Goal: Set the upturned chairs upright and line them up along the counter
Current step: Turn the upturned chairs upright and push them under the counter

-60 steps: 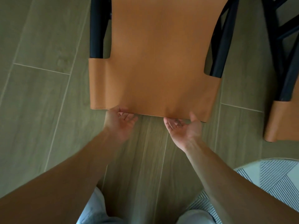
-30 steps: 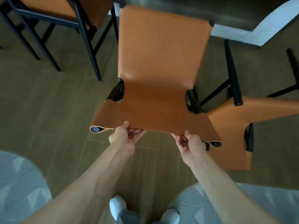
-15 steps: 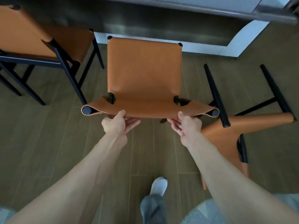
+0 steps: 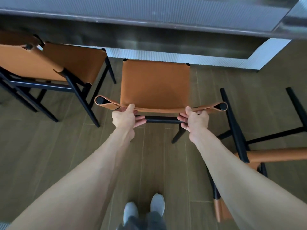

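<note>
Hands on upright chair (image 4: pixel 155 83) at table (image 4: pixel 149 17), left grip (image 4: pixel 125 117) and right grip (image 4: pixel 195 121) clenched on its back edge (no writing visible), tipped chair (image 4: pixel 269 155) beside.

No words, labels, brand marks, numbers or signs can be read anywhere. The tan leather of the chair (image 4: pixel 155 83) is plain. The ribbed tabletop (image 4: pixel 149 12) edge and the wooden floor (image 4: pixel 41 146) carry no lettering either.
</note>
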